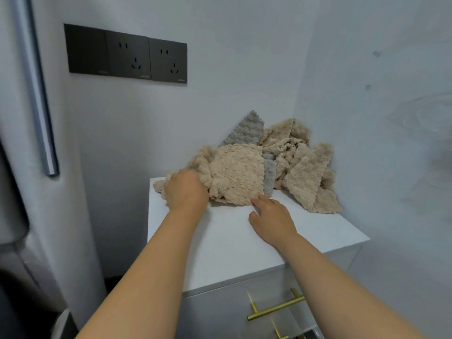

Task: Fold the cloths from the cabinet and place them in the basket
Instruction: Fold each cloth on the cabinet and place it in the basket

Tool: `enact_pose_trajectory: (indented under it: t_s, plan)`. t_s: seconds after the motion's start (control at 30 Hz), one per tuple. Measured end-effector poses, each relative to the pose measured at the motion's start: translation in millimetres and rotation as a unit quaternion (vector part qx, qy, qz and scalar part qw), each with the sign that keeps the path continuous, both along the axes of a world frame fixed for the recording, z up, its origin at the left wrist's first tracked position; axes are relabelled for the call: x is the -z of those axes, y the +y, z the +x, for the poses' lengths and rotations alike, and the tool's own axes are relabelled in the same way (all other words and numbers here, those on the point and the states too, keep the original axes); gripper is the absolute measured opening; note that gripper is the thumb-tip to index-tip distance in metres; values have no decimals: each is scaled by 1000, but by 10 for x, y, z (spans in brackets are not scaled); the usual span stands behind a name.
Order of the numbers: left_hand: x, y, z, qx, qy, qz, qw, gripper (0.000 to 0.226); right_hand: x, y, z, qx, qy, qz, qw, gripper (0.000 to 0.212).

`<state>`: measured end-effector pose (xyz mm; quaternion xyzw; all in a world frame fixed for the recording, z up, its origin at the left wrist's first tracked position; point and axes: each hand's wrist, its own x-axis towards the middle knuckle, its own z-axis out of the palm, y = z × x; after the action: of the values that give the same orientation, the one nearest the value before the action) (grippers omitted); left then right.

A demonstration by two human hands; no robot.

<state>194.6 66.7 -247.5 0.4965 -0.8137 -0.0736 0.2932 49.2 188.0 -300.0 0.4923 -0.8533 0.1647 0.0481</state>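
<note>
Cloths [256,165] lying heaped at the back of the white cabinet [220,241] top, against the wall corner.

Beige cloth [236,174] in front is draping with its long side running left to right; the left hand [184,190] is clenching its left edge, while the right hand [271,220] is lying flat, fingers spread, fingertips touching its lower right corner.

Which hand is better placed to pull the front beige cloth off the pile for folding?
Probably the left hand: it is already closed on the front beige cloth at its left end. The right hand only touches its lower corner with fingertips, otherwise open on the cabinet top.
</note>
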Motion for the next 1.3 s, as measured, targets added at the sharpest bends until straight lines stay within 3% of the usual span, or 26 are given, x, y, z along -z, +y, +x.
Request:
enact_pose_trajectory:
  t_s: [0.1,0.2,0.3,0.4,0.53,0.6,0.7,0.77,0.83,0.87,0.93,1.03,1.1,1.17,1.2,1.23,1.27,1.3]
  plan:
    - [-266,168,45,49,131,-46,989,5,-10,92,31,-3,-25,-10,1000,42]
    - [-511,375,72,105,268,14,958,10,13,213,59,-2,-102,-39,994,43]
    - [-720,555,73,172,351,89,916,12,-47,381,53,32,-225,-111,967,39]
    - [-853,686,55,220,393,188,873,16,-177,535,12,58,-336,-189,921,32]
    - [-898,844,23,243,422,303,819,11,-499,758,61,49,-493,-331,803,20]
    - [-897,916,-5,253,436,350,790,7,-692,905,147,4,-497,-362,788,26]
    - [-905,1011,-35,324,450,459,695,37,-827,1102,235,-94,-496,-333,797,35]
    - [-890,1051,-62,342,454,490,661,51,-816,1185,233,-131,-509,-287,801,59]
    - [-884,1061,-97,327,461,496,659,52,-775,1213,209,-118,-477,-238,838,82]
    - [-877,1055,-109,315,465,494,664,50,-752,1210,200,-89,-432,-225,869,82]
    - [-840,1023,-130,292,467,489,676,47,-709,1185,160,-5,-333,-265,905,53]
    - [-761,1004,-152,266,452,488,697,39,-673,1159,112,80,-268,-371,885,12]
    - [-692,986,-169,246,417,471,737,33,-677,1153,117,120,-220,-383,889,10]
    - [-604,965,-207,224,338,392,826,32,-695,1161,147,153,-160,-385,896,6]
    - [-586,983,-212,213,310,362,853,33,-709,1170,151,156,-150,-390,895,5]
    - [-571,990,-214,208,311,363,853,32,-723,1176,151,151,-157,-395,892,7]
    - [-568,986,-208,217,337,405,822,28,-734,1183,141,134,-186,-401,887,10]
    - [-589,987,-190,242,386,486,746,21,-754,1195,138,110,-238,-410,874,13]
